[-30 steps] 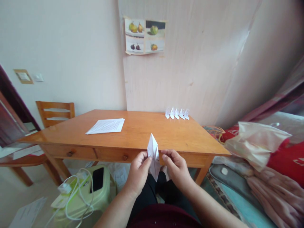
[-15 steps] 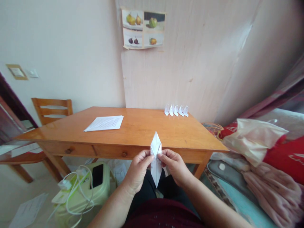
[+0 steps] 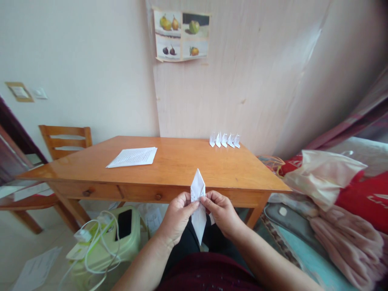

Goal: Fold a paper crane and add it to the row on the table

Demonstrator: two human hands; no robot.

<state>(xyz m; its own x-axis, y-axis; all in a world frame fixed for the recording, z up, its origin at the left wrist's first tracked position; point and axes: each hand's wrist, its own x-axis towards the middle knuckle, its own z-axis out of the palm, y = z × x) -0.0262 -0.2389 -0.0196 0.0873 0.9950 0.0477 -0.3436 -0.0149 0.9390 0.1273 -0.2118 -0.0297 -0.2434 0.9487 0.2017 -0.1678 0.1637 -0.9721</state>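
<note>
A white folded paper piece [image 3: 198,190], long and pointed at both ends, stands upright in front of me above my lap. My left hand [image 3: 176,217] pinches its left side at the middle. My right hand [image 3: 222,213] pinches its right side, fingers closed against the paper. Both hands hover just before the near edge of the wooden table [image 3: 169,169]. A row of several small folded paper figures [image 3: 224,140] stands at the table's far right. A printed sheet [image 3: 133,157] lies flat on the left half.
A green plastic stool [image 3: 104,247] with white cables and a black device sits at lower left. A wooden chair [image 3: 66,139] stands behind the table. A plastic bag [image 3: 323,174] and pink bedding [image 3: 345,242] lie on the right. Loose paper [image 3: 34,268] lies on the floor.
My hands have come closer together on the folded paper, which turned from tilted to upright. The view has shifted slightly.
</note>
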